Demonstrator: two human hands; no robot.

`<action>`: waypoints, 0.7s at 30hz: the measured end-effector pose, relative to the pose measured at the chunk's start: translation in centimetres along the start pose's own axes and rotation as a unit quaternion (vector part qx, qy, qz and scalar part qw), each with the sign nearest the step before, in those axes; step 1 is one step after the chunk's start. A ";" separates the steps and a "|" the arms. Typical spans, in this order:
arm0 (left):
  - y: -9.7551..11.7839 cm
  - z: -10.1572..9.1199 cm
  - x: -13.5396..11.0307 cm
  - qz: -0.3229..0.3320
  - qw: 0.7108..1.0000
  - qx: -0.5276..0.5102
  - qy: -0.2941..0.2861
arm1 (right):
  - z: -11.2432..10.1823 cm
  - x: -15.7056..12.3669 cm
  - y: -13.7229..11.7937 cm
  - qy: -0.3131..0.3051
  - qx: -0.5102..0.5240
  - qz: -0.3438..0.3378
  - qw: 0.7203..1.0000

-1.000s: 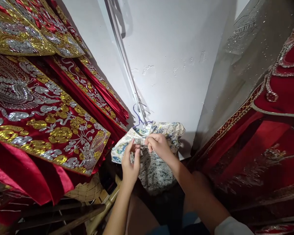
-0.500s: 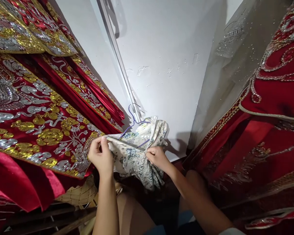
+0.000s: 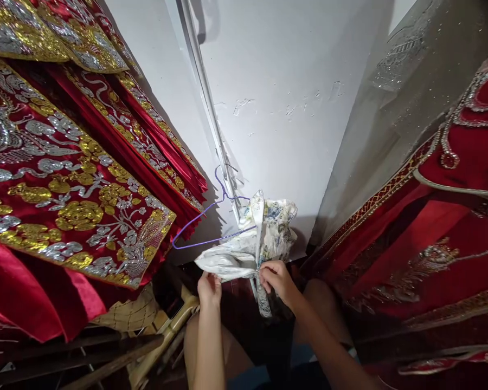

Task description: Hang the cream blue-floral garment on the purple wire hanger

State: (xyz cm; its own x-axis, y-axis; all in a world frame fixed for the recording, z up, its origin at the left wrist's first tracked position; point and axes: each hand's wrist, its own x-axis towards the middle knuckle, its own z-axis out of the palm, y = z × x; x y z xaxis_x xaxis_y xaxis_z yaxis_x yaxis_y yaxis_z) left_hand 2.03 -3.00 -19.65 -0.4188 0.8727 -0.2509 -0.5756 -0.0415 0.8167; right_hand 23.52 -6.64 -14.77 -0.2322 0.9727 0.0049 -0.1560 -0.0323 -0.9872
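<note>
A pale floral garment hangs half off a purple wire hanger in front of the white wall. The hanger's left arm and hook are bare. My left hand pinches the garment's lower left edge. My right hand grips a bunched part of the same cloth just to the right. Both hands are closed on the fabric, low in the middle of the view.
Red robes with gold and silver embroidery hang close on the left. More red embroidered garments and a sheer glittering cloth hang on the right. A white pipe runs down the wall. Wooden slats lie at the lower left.
The garment has slid off the hanger's left side, baring the purple wire. Both hands have dropped lower and come closer together, bunching the cloth.
</note>
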 end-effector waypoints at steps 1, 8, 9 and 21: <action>-0.4 0.0 -0.2 -0.004 1.000 0.023 -0.003 | -0.5 -0.3 0.2 0.014 -0.001 0.005 1.000; 6.2 3.6 -0.7 0.227 0.964 0.084 -0.113 | -3.5 -1.6 0.0 0.044 0.002 0.007 0.999; 7.6 4.4 -0.7 0.243 0.952 0.082 -0.168 | -3.7 -1.8 -0.1 0.040 0.002 0.009 0.999; 6.5 5.6 -2.7 0.090 0.936 0.168 -0.296 | -1.2 -2.4 0.4 -0.162 -0.019 0.083 0.983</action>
State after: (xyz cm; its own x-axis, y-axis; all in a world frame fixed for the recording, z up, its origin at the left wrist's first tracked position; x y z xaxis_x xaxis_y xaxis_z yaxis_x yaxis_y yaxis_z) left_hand 3.34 -2.85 -10.74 0.0328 0.9871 0.1565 -0.2383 -0.1444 0.9604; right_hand 25.21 -8.73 -15.39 -0.5456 0.8306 -0.1118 -0.0566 -0.1695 -0.9839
